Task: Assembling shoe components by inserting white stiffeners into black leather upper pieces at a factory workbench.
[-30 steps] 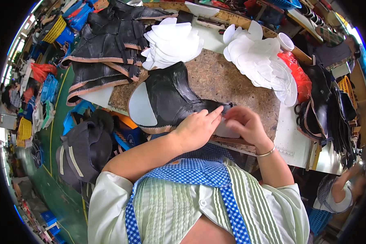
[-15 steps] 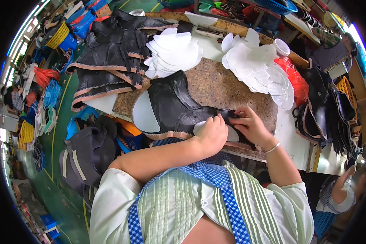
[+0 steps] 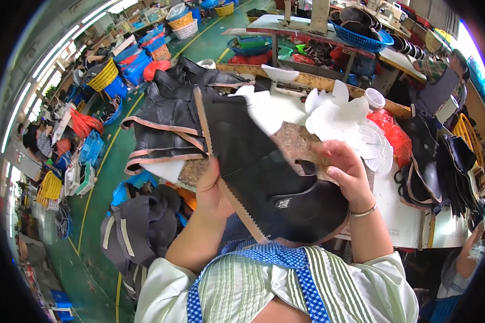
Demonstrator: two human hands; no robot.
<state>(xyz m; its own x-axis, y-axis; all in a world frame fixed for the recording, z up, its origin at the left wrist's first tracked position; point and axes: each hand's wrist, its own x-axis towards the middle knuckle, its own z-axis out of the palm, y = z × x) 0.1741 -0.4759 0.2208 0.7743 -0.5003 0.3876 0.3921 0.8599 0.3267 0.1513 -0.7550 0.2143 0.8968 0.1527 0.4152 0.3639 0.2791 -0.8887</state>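
Observation:
A black leather boot upper [image 3: 258, 167] with a pale zigzag-cut edge is lifted off the bench, its outer side with a small label showing. My left hand [image 3: 212, 187] grips it by that pale edge; most of the fingers are hidden behind the leather. At the toe end, my right hand [image 3: 351, 175] has its thumb and fingers apart, close to the upper, with nothing seen between them. White curved stiffener pieces [image 3: 334, 113] lie in a heap beyond it. Under the upper is a speckled brown board [image 3: 293, 140].
More black uppers [image 3: 164, 121] are piled at the back left, and others [image 3: 419, 156] hang over the bench's right side. A white cup [image 3: 374, 98] and red plastic bag [image 3: 389, 137] stand by the stiffeners. Grey cut pieces [image 3: 140, 220] lie low on my left. A person [image 3: 446, 81] sits far right.
The upper has been raised from the board and turned over, so its outer side now shows. My left hand has moved left to its edge; my right hand's fingers have spread.

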